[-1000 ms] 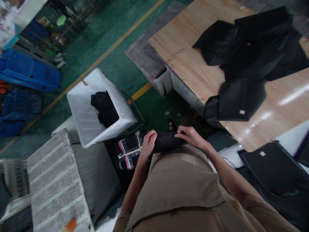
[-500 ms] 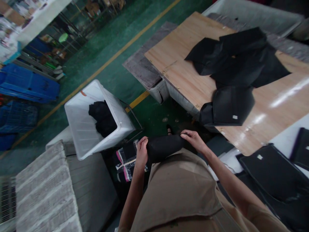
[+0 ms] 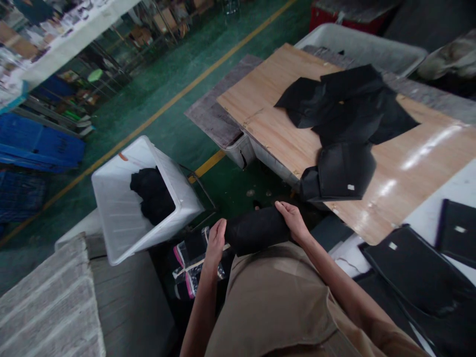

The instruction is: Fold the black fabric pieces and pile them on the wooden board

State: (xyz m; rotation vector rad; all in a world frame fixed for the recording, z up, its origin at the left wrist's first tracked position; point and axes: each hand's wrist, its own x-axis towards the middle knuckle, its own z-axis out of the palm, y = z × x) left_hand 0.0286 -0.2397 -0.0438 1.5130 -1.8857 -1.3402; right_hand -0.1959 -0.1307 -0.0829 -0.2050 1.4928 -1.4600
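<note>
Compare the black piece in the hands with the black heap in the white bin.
The held piece is spread between the left hand and the right hand; the heap lies in the bin with neither hand on it. The held piece has a fairly even, oblong outline, while the heap looks bunched and lumpy. Both are black.

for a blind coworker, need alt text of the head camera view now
Two bare hands, left and right, hold a black fabric piece by its ends at the waist. Ahead are a white bin with dark cloth and a wooden board bearing black pieces.
</note>
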